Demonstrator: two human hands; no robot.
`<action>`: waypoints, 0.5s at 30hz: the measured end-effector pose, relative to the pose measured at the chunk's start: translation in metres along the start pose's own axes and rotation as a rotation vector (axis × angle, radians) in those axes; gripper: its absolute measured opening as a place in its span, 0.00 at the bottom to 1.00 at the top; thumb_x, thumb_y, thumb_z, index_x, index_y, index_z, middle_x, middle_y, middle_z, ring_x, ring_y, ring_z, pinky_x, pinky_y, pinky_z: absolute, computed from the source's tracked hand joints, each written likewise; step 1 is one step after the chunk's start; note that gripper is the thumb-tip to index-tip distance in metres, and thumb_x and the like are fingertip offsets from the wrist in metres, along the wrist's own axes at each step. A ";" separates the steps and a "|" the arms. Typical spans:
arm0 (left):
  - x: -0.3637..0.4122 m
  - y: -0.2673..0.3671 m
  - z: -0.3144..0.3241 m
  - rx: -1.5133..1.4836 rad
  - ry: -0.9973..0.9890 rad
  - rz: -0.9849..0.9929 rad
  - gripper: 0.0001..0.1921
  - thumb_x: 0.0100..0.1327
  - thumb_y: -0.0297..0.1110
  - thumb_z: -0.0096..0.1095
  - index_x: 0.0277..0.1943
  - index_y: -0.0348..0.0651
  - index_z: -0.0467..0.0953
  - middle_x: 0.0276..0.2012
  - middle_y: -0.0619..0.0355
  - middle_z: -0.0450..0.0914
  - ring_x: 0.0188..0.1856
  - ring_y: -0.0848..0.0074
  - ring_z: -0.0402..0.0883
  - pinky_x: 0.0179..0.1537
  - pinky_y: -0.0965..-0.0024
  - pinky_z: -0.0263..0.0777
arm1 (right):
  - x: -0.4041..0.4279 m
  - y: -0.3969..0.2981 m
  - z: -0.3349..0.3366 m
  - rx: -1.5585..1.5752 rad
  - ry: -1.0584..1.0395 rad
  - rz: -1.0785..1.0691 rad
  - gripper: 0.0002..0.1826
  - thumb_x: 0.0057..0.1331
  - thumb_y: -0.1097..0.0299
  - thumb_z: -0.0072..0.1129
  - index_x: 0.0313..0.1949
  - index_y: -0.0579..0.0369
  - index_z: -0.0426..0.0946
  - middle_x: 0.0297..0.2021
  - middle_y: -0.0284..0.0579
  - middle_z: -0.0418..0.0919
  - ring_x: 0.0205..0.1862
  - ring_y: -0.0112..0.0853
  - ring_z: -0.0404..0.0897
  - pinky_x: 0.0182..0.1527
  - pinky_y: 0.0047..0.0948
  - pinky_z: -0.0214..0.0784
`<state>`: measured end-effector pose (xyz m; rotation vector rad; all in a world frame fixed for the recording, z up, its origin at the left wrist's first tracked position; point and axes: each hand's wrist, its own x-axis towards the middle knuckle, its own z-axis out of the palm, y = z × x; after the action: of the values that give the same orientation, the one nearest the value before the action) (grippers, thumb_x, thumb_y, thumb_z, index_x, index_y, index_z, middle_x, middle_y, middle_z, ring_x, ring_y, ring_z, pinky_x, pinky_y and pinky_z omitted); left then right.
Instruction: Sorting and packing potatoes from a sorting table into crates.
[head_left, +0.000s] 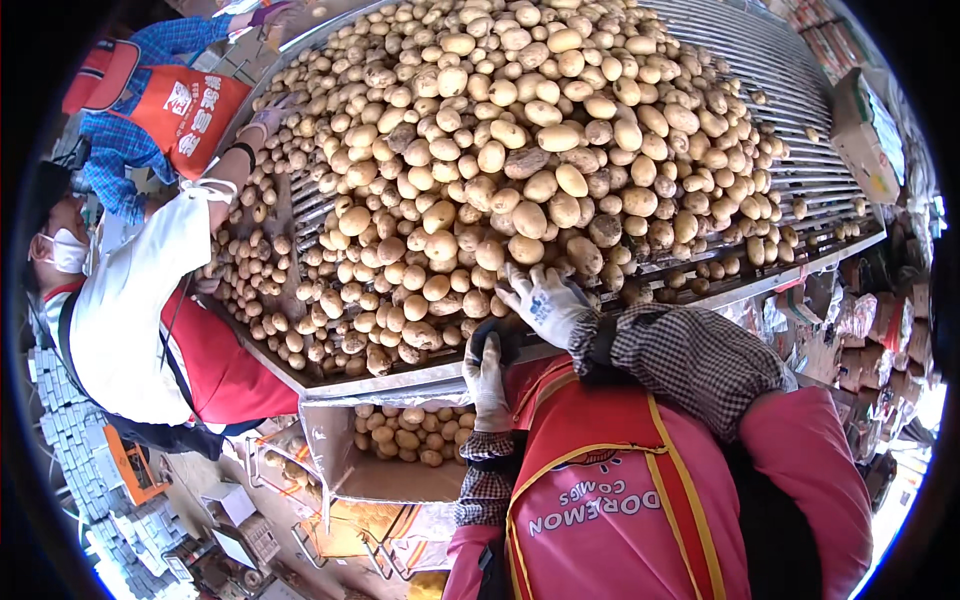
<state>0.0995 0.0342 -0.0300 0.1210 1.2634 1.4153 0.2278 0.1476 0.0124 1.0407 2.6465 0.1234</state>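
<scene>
A large heap of potatoes (540, 139) lies on a slatted metal sorting table (817, 161). My right hand (547, 304), in a white work glove with a blue mark, rests at the near edge of the heap, palm down and fingers apart, touching the potatoes. Just left of it, my left hand (487, 375), in a whitish glove, is raised at the table's metal rim, its fingers around a dark object (501, 339) that I cannot identify. Below the rim, to the left of my left hand, a cardboard box (405, 486) holds more potatoes.
At the left, a masked person (135, 300) in a white top reaches over the heap. Beyond stands another person (150, 97) in a checked shirt and orange apron. A carton (862, 135) sits on the table's right side. Metal-framed stands (345, 536) are on the floor.
</scene>
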 end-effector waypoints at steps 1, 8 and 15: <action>0.001 0.001 -0.002 -0.063 -0.069 0.014 0.15 0.75 0.32 0.62 0.61 0.39 0.79 0.49 0.55 0.87 0.42 0.72 0.88 0.43 0.68 0.85 | 0.016 -0.008 -0.001 -0.029 -0.058 -0.004 0.26 0.72 0.63 0.49 0.69 0.45 0.71 0.72 0.53 0.67 0.55 0.49 0.77 0.51 0.50 0.74; 0.008 0.008 -0.002 -0.042 -0.099 -0.105 0.16 0.75 0.31 0.63 0.62 0.41 0.79 0.51 0.53 0.87 0.49 0.67 0.88 0.47 0.63 0.85 | 0.026 -0.008 0.005 0.232 -0.273 0.215 0.23 0.69 0.60 0.56 0.63 0.45 0.73 0.61 0.54 0.74 0.39 0.42 0.89 0.29 0.44 0.79; -0.003 0.027 -0.012 0.154 -0.401 -0.064 0.22 0.74 0.40 0.64 0.67 0.44 0.74 0.60 0.51 0.81 0.59 0.61 0.83 0.58 0.55 0.80 | -0.008 0.018 -0.005 0.722 0.187 0.227 0.40 0.55 0.52 0.73 0.67 0.41 0.70 0.60 0.59 0.72 0.47 0.52 0.85 0.48 0.49 0.80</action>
<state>0.0747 0.0324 -0.0137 0.4434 1.0292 1.1656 0.2434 0.1552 0.0226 1.6039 2.7787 -0.7777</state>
